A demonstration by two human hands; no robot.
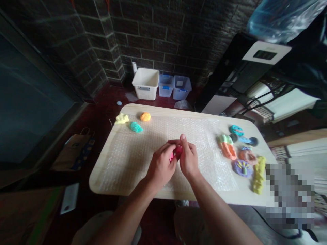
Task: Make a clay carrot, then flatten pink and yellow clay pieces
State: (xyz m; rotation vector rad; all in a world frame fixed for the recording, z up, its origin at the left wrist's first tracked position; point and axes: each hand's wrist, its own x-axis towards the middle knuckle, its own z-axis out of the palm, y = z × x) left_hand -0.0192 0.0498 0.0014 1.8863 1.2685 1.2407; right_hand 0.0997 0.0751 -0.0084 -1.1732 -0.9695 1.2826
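Note:
Both hands meet over the middle of the table, around a lump of pinkish-red modelling clay. My left hand has its fingers curled round the clay from the left. From the right, my right hand presses against it with the thumb pointing up. Much of the clay is hidden by the fingers. Below the hands lies a sheet of bubble wrap. At the table's far left sit a yellow clay lump, a teal clay lump and an orange clay lump.
Shaped clay pieces stand at the table's right: an orange and green piece, a purple disc, a yellow strip, a blue dumbbell shape. Beyond the wooden table, a white bin and clear boxes rest on the floor.

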